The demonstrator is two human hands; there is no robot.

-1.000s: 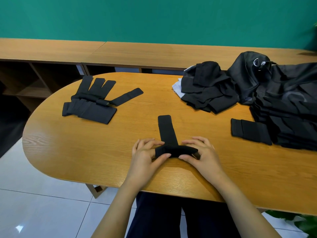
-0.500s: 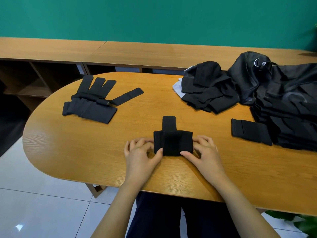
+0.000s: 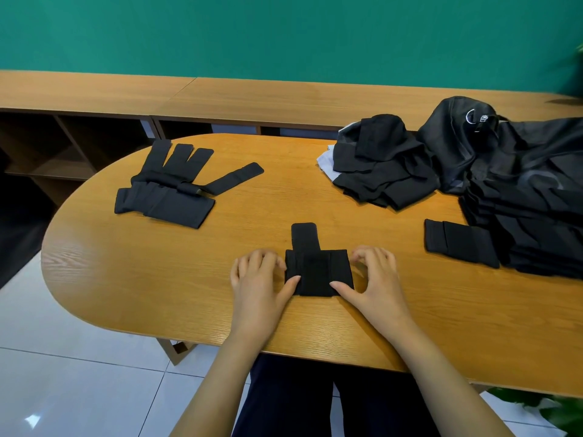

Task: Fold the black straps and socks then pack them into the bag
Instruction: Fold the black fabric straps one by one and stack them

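A black strap (image 3: 317, 272), folded into a square with one tab sticking out at the far side, lies on the oval wooden table (image 3: 157, 279) right in front of me. My left hand (image 3: 257, 279) rests at its left edge with the thumb pressing on its near left corner. My right hand (image 3: 375, 277) presses its thumb on the near right corner, its fingers arched just off the right edge. A black bag (image 3: 511, 171) lies at the far right. A folded black strap (image 3: 459, 242) sits in front of it.
A spread group of black straps (image 3: 170, 187) lies at the far left of the table. A heap of black socks and cloth (image 3: 383, 165) sits at the back right beside the bag. Wooden shelving (image 3: 94, 99) runs behind the table under a green wall.
The long strap was folded up away from me into a square. Both hands slid outward to its sides, and the right fingers lifted off its edge.
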